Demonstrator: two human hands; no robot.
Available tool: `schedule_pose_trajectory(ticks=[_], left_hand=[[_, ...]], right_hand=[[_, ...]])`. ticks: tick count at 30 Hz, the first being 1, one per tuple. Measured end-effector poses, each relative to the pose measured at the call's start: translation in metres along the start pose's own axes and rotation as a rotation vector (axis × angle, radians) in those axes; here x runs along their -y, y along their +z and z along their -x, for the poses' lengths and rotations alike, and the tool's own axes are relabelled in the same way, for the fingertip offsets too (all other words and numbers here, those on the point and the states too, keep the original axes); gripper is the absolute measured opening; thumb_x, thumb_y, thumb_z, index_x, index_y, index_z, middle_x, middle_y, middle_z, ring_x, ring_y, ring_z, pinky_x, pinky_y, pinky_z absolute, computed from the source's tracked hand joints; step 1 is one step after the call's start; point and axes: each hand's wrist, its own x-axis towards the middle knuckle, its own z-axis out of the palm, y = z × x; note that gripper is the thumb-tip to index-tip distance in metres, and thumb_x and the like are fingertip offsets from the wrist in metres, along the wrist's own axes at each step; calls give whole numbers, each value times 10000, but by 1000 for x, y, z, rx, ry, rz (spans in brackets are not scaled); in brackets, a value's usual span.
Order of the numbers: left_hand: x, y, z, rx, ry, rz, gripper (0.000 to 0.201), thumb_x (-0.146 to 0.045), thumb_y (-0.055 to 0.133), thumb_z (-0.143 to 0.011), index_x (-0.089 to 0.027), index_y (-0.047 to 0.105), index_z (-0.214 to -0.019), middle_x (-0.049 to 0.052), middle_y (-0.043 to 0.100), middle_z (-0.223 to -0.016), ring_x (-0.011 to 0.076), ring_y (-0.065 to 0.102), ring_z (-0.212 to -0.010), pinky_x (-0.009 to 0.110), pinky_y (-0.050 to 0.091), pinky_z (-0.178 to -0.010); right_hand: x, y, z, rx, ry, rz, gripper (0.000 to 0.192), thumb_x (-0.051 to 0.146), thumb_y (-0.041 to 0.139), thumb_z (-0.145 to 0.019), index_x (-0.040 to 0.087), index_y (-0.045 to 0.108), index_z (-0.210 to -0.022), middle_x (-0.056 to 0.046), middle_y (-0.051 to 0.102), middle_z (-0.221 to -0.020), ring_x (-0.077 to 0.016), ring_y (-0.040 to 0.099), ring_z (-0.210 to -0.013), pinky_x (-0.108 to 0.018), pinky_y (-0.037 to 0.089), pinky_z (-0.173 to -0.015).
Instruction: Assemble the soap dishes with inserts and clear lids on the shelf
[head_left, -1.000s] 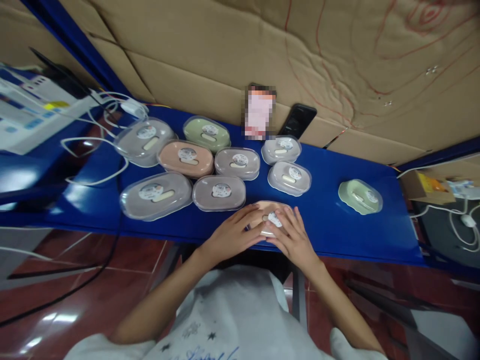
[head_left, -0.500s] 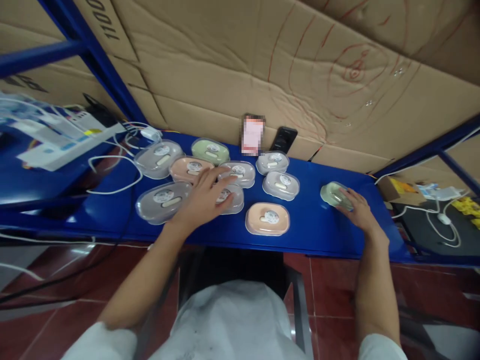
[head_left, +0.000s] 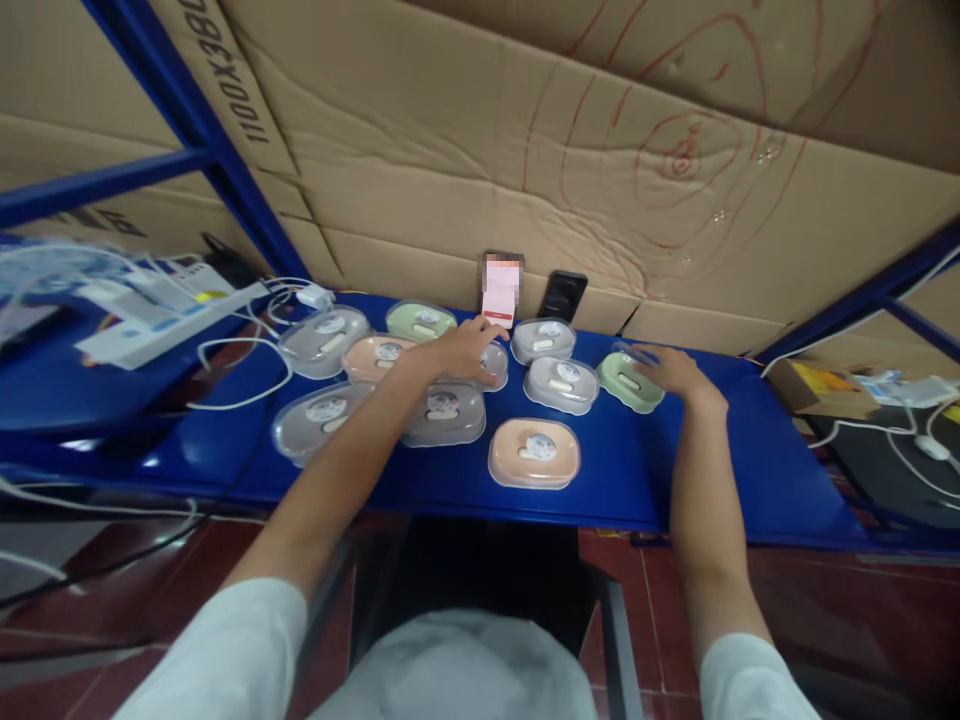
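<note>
Oval plastic boxes with clear lids and round stickers lie in a group on a blue tabletop. My left hand (head_left: 466, 352) is over a grey box (head_left: 493, 366), fingers spread, partly hiding it. Under my left forearm are an orange box (head_left: 367, 358), a front-left grey box (head_left: 304, 425) and another grey box (head_left: 448, 415). My right hand (head_left: 671, 372) has its fingers at the far right end of a green box (head_left: 628, 385); its fingertips are blurred. Just left of that box sit two grey boxes, one nearer (head_left: 562, 388) and one farther back (head_left: 544, 342). An orange box (head_left: 534, 455) lies nearest the front edge.
Two phones, one lit (head_left: 501, 295) and one dark (head_left: 564, 294), lean against the cardboard wall (head_left: 420, 170). Another green box (head_left: 420, 320) and a grey box (head_left: 324, 342) stand back left. A white power strip (head_left: 157, 335) with cables lies at left; a small carton (head_left: 814, 390) stands at right.
My right hand has brought the green box leftward, beside the grey boxes. My left hand has moved right and farther back, over another grey box. The camera view has shifted slightly.
</note>
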Motion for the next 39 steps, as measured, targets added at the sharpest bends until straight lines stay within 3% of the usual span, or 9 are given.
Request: schedule_pose_trajectory(ticks=[3, 6, 10, 15, 19, 25, 30, 35, 39], left_hand=[[0, 8, 5, 2, -22, 9, 903, -517, 800, -762, -262, 455, -1556, 151, 459, -1568, 401, 493, -1450, 581, 438, -1186], [-1, 10, 12, -1, -35, 1, 925, -495, 820, -755, -272, 431, -1564, 153, 456, -1568, 418, 464, -1479, 633, 392, -1207], [1, 7, 19, -122, -13, 47, 834, -447, 800, -819, -272, 437, -1549, 149, 501, -1550, 381, 534, -1424, 563, 424, -1188], [4, 8, 15, -202, 30, 115, 488, -461, 688, -967, -207, 580, -1369, 109, 685, -1311, 290, 683, -1167, 426, 534, -1020], [-6, 5, 13, -271, 78, -32, 224, -313, 549, -1051, -183, 681, -1178, 125, 703, -1332, 294, 667, -1236, 439, 493, -1090], [-32, -7, 34, -156, -42, -193, 279, -363, 555, -1071, -199, 744, -1196, 114, 791, -1099, 313, 748, -1073, 409, 551, -935], [-36, 2, 40, 26, -78, -256, 292, -312, 696, -991, -186, 747, -1249, 159, 789, -1208, 365, 754, -1146, 423, 571, -912], [-33, 12, 31, 59, -38, -250, 242, -222, 650, -1009, -184, 757, -1224, 161, 797, -1175, 374, 754, -1164, 434, 566, -938], [-36, 9, 30, 12, -48, -216, 348, -271, 494, -1103, -216, 666, -1401, 158, 776, -1261, 357, 755, -1177, 426, 570, -921]], right_hand=[[34, 12, 4, -112, -60, -32, 477, 530, 462, -1109, 229, 729, -1366, -185, 708, -1440, -413, 638, -1375, -690, 448, -1176], [71, 27, 12, -32, -258, -123, 481, 582, 632, -1043, 316, 682, -1440, -81, 697, -1474, -304, 648, -1379, -529, 475, -1209], [94, 38, 19, 48, -381, -214, 652, 542, 801, -934, 333, 620, -1525, -110, 642, -1532, -329, 646, -1385, -564, 504, -1174], [87, 30, 15, 80, -329, -298, 494, 535, 629, -1045, 285, 682, -1468, -81, 740, -1443, -293, 719, -1306, -449, 559, -1135], [80, 18, 14, -104, -179, -177, 419, 488, 525, -1082, 242, 738, -1347, -91, 767, -1386, -294, 714, -1304, -458, 528, -1170], [47, 15, 21, -47, 105, 60, 371, 451, 510, -1074, 225, 768, -1213, -138, 819, -1169, -339, 784, -1092, -452, 608, -932], [28, 35, 17, 99, 102, 67, 461, 410, 786, -902, 224, 744, -1322, -147, 776, -1352, -362, 757, -1209, -441, 610, -977], [23, 31, 15, 117, 71, 29, 418, 290, 658, -983, 247, 720, -1394, -113, 792, -1339, -323, 771, -1195, -410, 598, -1005], [38, 16, 23, 16, 70, 12, 453, 267, 545, -1031, 175, 673, -1456, -192, 788, -1308, -387, 766, -1175, -519, 588, -1015]])
